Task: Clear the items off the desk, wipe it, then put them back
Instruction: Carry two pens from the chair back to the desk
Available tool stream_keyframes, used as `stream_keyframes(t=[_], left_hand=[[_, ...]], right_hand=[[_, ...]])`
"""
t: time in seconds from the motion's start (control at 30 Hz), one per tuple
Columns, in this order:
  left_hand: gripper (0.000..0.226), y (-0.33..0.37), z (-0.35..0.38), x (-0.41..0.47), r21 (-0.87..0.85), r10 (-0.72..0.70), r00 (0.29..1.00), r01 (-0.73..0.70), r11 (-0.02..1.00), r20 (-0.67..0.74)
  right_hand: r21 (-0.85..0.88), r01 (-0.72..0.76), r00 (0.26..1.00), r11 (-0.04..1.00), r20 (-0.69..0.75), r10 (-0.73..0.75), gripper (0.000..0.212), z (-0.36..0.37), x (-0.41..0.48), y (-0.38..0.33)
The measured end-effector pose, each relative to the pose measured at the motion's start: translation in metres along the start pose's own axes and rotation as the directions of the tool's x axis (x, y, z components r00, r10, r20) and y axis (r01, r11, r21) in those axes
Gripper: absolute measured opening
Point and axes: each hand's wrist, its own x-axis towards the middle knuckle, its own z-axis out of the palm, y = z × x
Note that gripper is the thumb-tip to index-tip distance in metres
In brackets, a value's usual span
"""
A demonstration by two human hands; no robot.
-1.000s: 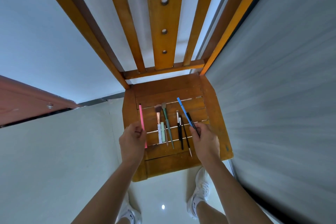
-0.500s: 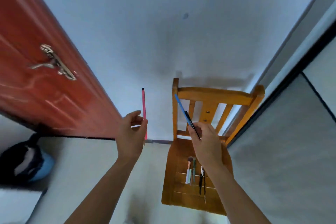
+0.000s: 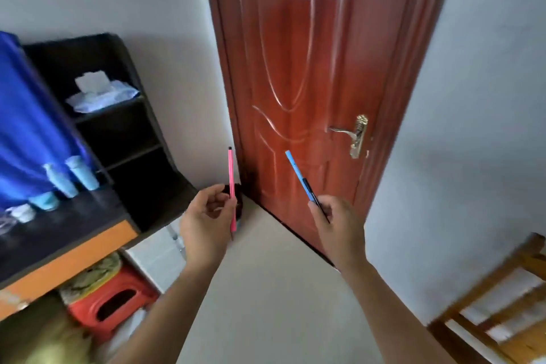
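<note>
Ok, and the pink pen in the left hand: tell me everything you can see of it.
The pink pen is a thin, straight stick, plastic by its look, bright pink along its length, with a small black tip on top and a darker point at the bottom. It stands nearly upright in the air, pinched low on its shaft by the left hand. Nothing else touches it.

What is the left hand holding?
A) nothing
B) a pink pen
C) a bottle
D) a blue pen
B: the left hand pinches a pink pen in its fingers, while the blue pen is in the right hand.
</note>
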Motion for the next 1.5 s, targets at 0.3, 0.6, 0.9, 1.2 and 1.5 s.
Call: stream_keyframes(t=[0.3, 0.6, 0.9, 1.2, 1.5], left_hand=[[0.024, -0.079, -0.21, 0.088, 0.088, -0.075, 0.916, 0.118, 0.989, -0.394], [0.031, -0.153, -0.276, 0.201, 0.143, -0.12, 0.847, 0.224, 0.964, -0.517], [0.028, -0.192, -0.345, 0.329, 0.202, -0.13, 0.754, 0.332, 0.921, -0.644], [0.031, -0.274, -0.447, 0.379, 0.149, -0.202, 0.711, 0.399, 0.905, -0.674], [0.022, -0.363, -0.518, 0.404, 0.139, -0.374, 0.785, 0.496, 0.857, -0.494]], right_hand=[[0.146, 0.212, 0.931, 0.966, 0.269, -0.245, 0.015, 0.215, -0.007, -0.157], [0.211, 0.255, 0.852, 0.943, 0.413, -0.323, 0.019, 0.387, 0.053, -0.212], [0.3, 0.263, 0.75, 0.917, 0.535, -0.39, 0.02, 0.541, 0.127, -0.306], [0.301, 0.261, 0.684, 0.917, 0.612, -0.396, 0.017, 0.668, 0.097, -0.375], [0.086, 0.05, 0.747, 0.995, 0.658, -0.094, 0.014, 0.741, 0.032, -0.386]])
